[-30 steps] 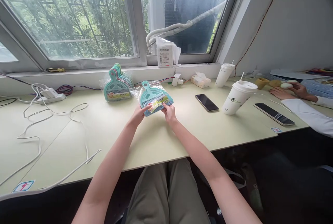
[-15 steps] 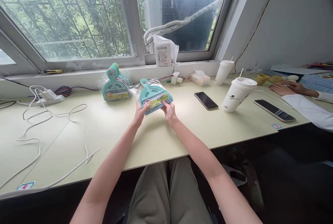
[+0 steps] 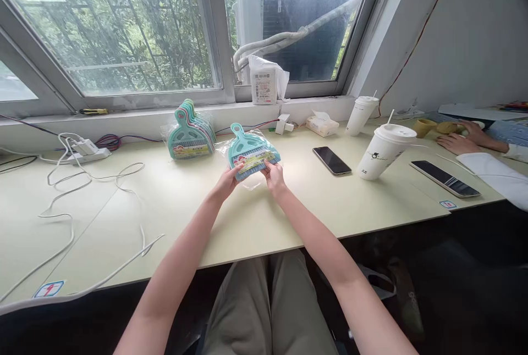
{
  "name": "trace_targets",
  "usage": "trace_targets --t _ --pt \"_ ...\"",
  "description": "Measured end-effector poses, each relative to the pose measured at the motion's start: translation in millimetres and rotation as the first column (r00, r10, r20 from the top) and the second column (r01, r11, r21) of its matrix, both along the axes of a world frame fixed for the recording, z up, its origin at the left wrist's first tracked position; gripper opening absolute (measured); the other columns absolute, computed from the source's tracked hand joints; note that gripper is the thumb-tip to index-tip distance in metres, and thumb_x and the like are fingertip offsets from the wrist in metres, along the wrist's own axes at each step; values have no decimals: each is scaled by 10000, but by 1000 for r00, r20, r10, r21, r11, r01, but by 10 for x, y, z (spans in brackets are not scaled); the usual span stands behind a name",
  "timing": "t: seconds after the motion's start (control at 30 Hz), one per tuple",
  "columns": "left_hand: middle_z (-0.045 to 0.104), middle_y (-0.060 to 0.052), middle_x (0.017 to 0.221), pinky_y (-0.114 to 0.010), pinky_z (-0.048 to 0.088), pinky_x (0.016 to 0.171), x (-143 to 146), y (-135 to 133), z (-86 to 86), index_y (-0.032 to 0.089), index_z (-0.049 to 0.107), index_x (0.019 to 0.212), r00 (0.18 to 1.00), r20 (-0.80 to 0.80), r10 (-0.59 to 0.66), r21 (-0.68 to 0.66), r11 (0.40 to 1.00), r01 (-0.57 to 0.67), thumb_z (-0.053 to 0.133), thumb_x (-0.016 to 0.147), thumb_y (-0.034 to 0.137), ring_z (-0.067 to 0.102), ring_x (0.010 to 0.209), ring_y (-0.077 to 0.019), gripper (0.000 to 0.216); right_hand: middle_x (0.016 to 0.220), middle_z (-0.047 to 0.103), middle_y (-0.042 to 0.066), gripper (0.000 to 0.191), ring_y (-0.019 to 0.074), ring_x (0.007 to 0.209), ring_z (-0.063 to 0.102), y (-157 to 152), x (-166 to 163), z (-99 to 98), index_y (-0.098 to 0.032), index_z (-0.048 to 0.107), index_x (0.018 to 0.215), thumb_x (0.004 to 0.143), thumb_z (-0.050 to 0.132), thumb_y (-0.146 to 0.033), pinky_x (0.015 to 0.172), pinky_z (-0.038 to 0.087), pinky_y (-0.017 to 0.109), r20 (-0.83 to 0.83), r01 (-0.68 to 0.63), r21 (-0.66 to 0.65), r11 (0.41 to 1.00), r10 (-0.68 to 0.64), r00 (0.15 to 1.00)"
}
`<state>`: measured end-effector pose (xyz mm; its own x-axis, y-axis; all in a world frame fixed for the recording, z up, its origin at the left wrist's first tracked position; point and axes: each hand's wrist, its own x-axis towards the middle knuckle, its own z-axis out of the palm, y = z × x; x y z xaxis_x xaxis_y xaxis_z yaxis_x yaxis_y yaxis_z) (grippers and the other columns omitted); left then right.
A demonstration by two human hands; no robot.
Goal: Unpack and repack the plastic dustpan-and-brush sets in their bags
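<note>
A small turquoise dustpan and brush set (image 3: 250,150), wrapped in clear plastic with a yellow printed label, is held between both hands over the table. My left hand (image 3: 228,180) grips its lower left corner, thumb on the label side. At the lower right, my right hand (image 3: 273,173) holds it with the thumb on the front. The set is tilted with its handle pointing away and to the left. Just left of it stands a row of similar wrapped dustpan sets (image 3: 190,134), the front one turquoise. Some fingers are hidden behind the set.
White cables and a power strip (image 3: 89,154) lie at left. Right of my hands are a phone (image 3: 332,160), a lidded paper cup (image 3: 385,151), another cup (image 3: 361,116), a tissue pack (image 3: 322,124) and a second phone (image 3: 444,178). Another person's hands (image 3: 456,142) rest at far right.
The camera view has shifted slightly, so everything sits a little further right. Both hands still hold the set, and loose plastic now shows below its lower edge. The other person's hands have moved slightly.
</note>
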<state>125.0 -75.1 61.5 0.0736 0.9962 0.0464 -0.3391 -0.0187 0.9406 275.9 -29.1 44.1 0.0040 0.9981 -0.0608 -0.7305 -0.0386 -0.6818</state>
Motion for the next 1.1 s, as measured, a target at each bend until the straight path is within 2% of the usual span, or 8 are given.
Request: trace_targets --t 0.13,0.23,0.33,0.4,0.53,0.77,1.1 --pt "557 -107 1365 -437 480 998 -21 -20 -13 204 553 1271 993 -25 -118 -28 993 117 710 774 330 528 1249 -295 537 849 729 8 124 144 827 701 13 34 18 -172 622 870 780 628 -86 848 584 299 3 -6 33 999 5 1000" --pt "616 -115 1288 -425 457 1022 -42 31 -35 166 597 1199 1000 -12 12 6 1000 -12 739 714 289 536 1238 -305 520 822 727 3 131 134 775 703 29 43 51 -167 624 856 778 603 -64 825 590 292 16 -69 13 998 68 998" --pt "670 -119 1192 -418 451 1021 -57 76 -64 134 630 1115 992 -45 118 3 993 -118 763 649 259 574 1184 -314 501 749 717 1 105 133 692 696 49 54 73 -164 625 868 807 574 -97 768 602 295 46 -108 -72 992 112 993" --pt "676 -113 1181 -423 456 1010 -63 82 -78 139 631 1118 991 -79 107 12 994 -106 762 651 278 588 1161 -309 504 713 708 4 74 139 657 690 60 73 78 -165 624 888 852 560 -178 720 608 299 61 -99 -116 988 107 992" --pt "659 -103 1220 -425 452 1004 -64 63 -90 169 612 1173 992 -113 51 56 997 -45 766 663 317 572 1183 -302 554 725 706 13 174 155 652 691 71 116 70 -175 610 923 885 566 -339 677 611 315 65 -57 -142 988 67 996" --pt "647 -108 1241 -432 438 1016 -55 58 -100 176 616 1177 991 -136 10 84 996 1 770 666 346 548 1213 -312 560 676 685 1 183 151 644 684 70 128 68 -187 591 958 901 517 -343 692 612 327 79 -29 -200 979 46 996" --pt "643 -99 1252 -434 438 1039 -157 77 -63 175 621 1183 993 -105 50 97 994 -40 760 681 295 561 1202 -304 535 735 706 16 208 178 644 696 60 155 101 -188 600 990 864 548 -345 676 613 340 89 -169 -22 985 170 981"
